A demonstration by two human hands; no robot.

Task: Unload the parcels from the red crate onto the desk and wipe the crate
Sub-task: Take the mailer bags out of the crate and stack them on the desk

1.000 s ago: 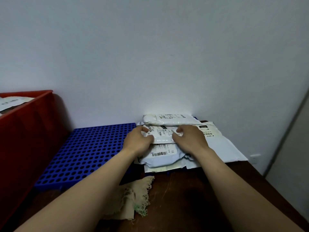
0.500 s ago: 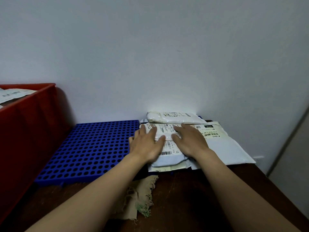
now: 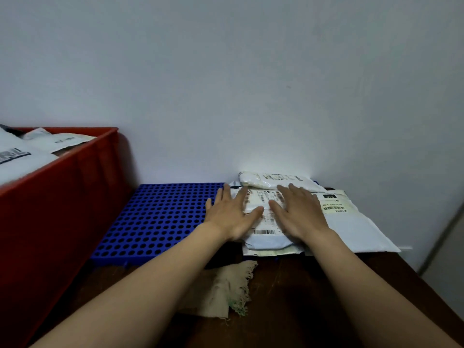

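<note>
A pale wall (image 3: 251, 84) filled the upper part of the head view. At the left stood the red crate (image 3: 62, 209), its near side tall and plain. White parcels in the crate (image 3: 22, 156) showed above its rim, at least three of them, one with bold dark lettering. The dark wooden desk (image 3: 301, 310) ran across the foreground. A blue perforated plastic panel (image 3: 155, 217) lay flat on it between the crate and the wall.

A stack of parcels (image 3: 266, 241) sat on the right end of the panel. Partly under the stack lay a large white padded mailer (image 3: 356, 232). A small white labelled packet (image 3: 273, 179) lay against the wall behind the stack.

Both bare forearms reached forward. The left hand (image 3: 231, 214) and right hand (image 3: 298, 214) were palm down on the top parcel, fingers straight and spread, gripping nothing; whether they pressed or only hovered could not be told. A frayed beige cloth (image 3: 226, 290) lay crumpled on the desk just in front of the stack, partly hidden under the left forearm.
</note>
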